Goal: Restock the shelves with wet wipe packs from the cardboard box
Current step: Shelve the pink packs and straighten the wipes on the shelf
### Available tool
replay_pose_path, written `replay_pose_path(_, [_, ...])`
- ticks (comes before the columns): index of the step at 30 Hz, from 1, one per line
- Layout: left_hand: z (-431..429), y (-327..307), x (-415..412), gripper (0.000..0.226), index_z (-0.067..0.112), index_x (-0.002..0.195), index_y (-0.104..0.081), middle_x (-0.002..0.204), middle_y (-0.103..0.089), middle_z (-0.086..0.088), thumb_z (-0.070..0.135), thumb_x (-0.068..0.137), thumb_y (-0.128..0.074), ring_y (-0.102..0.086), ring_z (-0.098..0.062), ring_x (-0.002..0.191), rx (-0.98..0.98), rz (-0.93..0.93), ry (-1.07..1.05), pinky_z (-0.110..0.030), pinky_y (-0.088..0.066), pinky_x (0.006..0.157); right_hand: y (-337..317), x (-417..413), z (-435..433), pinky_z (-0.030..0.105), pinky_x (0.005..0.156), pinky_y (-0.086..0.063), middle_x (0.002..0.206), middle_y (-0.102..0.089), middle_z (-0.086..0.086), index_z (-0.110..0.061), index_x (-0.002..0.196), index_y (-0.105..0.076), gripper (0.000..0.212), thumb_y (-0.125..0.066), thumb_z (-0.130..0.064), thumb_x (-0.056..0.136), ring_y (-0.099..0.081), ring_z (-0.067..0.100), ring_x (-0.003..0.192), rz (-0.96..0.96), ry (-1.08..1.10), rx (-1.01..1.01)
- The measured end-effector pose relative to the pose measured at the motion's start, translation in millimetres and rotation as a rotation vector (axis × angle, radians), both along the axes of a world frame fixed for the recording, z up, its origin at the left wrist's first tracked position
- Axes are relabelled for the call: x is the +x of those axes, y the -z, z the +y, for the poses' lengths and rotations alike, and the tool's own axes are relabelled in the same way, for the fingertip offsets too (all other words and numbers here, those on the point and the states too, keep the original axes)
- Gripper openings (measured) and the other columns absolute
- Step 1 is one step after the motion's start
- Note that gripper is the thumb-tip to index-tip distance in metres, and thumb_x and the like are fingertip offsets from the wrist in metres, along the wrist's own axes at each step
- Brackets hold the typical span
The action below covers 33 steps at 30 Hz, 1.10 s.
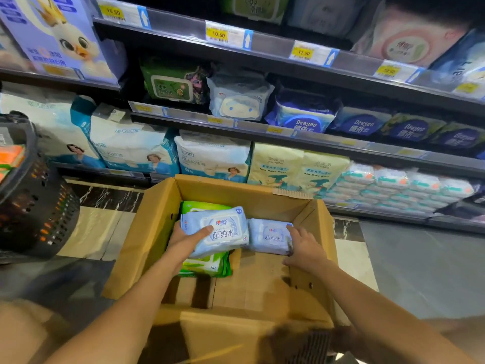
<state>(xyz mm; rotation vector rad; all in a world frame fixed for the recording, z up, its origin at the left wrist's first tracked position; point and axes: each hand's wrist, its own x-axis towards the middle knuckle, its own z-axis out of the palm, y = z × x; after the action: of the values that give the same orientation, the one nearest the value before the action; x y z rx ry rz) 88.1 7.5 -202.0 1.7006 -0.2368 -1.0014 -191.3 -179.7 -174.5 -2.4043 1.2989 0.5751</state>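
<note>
A person bends over the open cardboard box (228, 186) on the shop floor, both arms down inside it. The left hand (183, 240) grips the near-left end of a pale blue wet wipe pack (220, 229) – thumb pressed across its top face, fingers curled out of sight beneath – above a stack of green packs (207, 267) by the box's left wall.

The right hand (305, 248) rests on the right end of a second blue pack (269, 236) lying flat near the far-right corner of the box. Its fingers are spread over the far edge and its thumb is at the near corner, but whether they have closed on the pack cannot be told.

Both blue packs lie with their long axes running left to right, roughly parallel to the box's far wall and almost touching end to end, so each hand sits at the outer short end of its own pack.

The shelves (262, 128) rise straight ahead beyond that far wall. The coming move is likely a lift up and forward over the rim – the left pack, already firmly in hand, looks the readier of the two. A dark basket (36, 206) stands off the box's left side.
</note>
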Motion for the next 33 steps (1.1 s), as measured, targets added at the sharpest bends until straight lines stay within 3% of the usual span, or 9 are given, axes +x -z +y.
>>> replay_pose_path(9, [11,36,20,0.059,0.021,0.13,-0.066,0.116,-0.077,0.002,0.032,0.077,-0.09,-0.075,-0.021,0.105,0.016,0.087,-0.048,-0.046,-0.059,0.095,75,12,-29,0.032,0.095,-0.048,0.152,-0.042,0.017,-0.012,0.163,-0.009,0.1,-0.076,-0.034,0.091,-0.054,0.031,0.129,-0.079,0.25,0.256])
replay_pose_path(17, [11,44,25,0.036,0.016,0.131,-0.065,0.117,-0.077,-0.003,0.021,0.096,-0.071,-0.074,-0.025,0.108,0.032,0.181,-0.067,-0.036,-0.058,0.087,119,33,-52,0.05,0.118,-0.036,0.162,-0.033,0.021,-0.018,0.165,-0.004,0.105,-0.075,-0.023,0.089,-0.039,0.042,0.145,-0.165,0.569,0.412])
replay_pose_path(19, [12,41,24,0.036,0.016,0.133,-0.064,0.118,-0.077,-0.003,0.022,0.097,-0.069,-0.074,-0.025,0.108,0.024,0.206,-0.05,-0.037,-0.059,0.087,134,33,-57,0.052,0.121,-0.034,0.165,-0.029,0.02,-0.021,0.165,-0.002,0.114,-0.08,-0.031,0.084,-0.036,0.042,0.148,-0.219,0.624,0.455])
replay_pose_path(22, [13,40,24,0.038,0.017,0.136,-0.062,0.123,-0.075,-0.006,0.022,0.099,-0.067,-0.073,-0.027,0.111,0.002,0.245,-0.026,-0.037,-0.062,0.084,210,16,-72,0.054,0.116,-0.042,0.162,-0.031,0.014,-0.023,0.164,-0.005,0.152,-0.088,-0.076,0.048,-0.042,0.038,0.145,-0.351,0.689,0.497])
replay_pose_path(24, [13,40,25,0.04,0.016,0.138,-0.061,0.124,-0.074,-0.007,0.022,0.099,-0.067,-0.072,-0.028,0.112,-0.009,0.257,-0.036,-0.04,-0.062,0.087,221,12,-66,0.046,0.099,-0.054,0.152,-0.042,0.009,-0.022,0.162,-0.011,0.157,-0.09,-0.075,0.037,-0.057,0.029,0.125,-0.409,0.741,0.55])
replay_pose_path(26, [13,42,24,0.046,0.016,0.14,-0.059,0.127,-0.073,-0.009,0.024,0.097,-0.071,-0.071,-0.03,0.116,-0.013,0.275,-0.04,-0.046,-0.057,0.097,175,25,-41,0.029,0.066,-0.056,0.129,-0.057,0.015,-0.011,0.153,-0.024,0.118,-0.099,-0.034,0.064,-0.067,0.015,0.087,-0.422,0.788,0.589])
replay_pose_path(28, [12,42,23,0.046,0.016,0.14,-0.059,0.128,-0.072,-0.009,0.023,0.097,-0.07,-0.07,-0.031,0.116,-0.01,0.295,-0.063,-0.046,-0.056,0.098,146,30,-21,0.018,0.044,-0.046,0.103,-0.061,0.01,-0.009,0.138,-0.037,0.07,-0.082,-0.002,0.085,-0.061,0.005,0.058,-0.392,0.747,0.57])
replay_pose_path(30, [12,42,22,0.042,0.015,0.14,-0.059,0.128,-0.072,-0.01,0.02,0.098,-0.066,-0.071,-0.03,0.115,-0.025,0.314,-0.079,-0.043,-0.06,0.093,138,27,-11,0.013,0.05,-0.048,0.105,-0.062,0.005,-0.016,0.131,-0.041,0.058,-0.078,-0.003,0.089,-0.059,0.009,0.069,-0.388,0.72,0.586])
replay_pose_path(33, [12,43,22,0.046,0.015,0.141,-0.058,0.13,-0.071,-0.01,0.021,0.096,-0.066,-0.069,-0.03,0.118,-0.047,0.332,-0.066,-0.048,-0.056,0.099,142,20,-10,0.029,0.089,-0.054,0.119,-0.064,0.011,-0.01,0.13,-0.053,0.037,-0.069,-0.014,0.097,-0.064,0.024,0.102,-0.364,0.803,0.616])
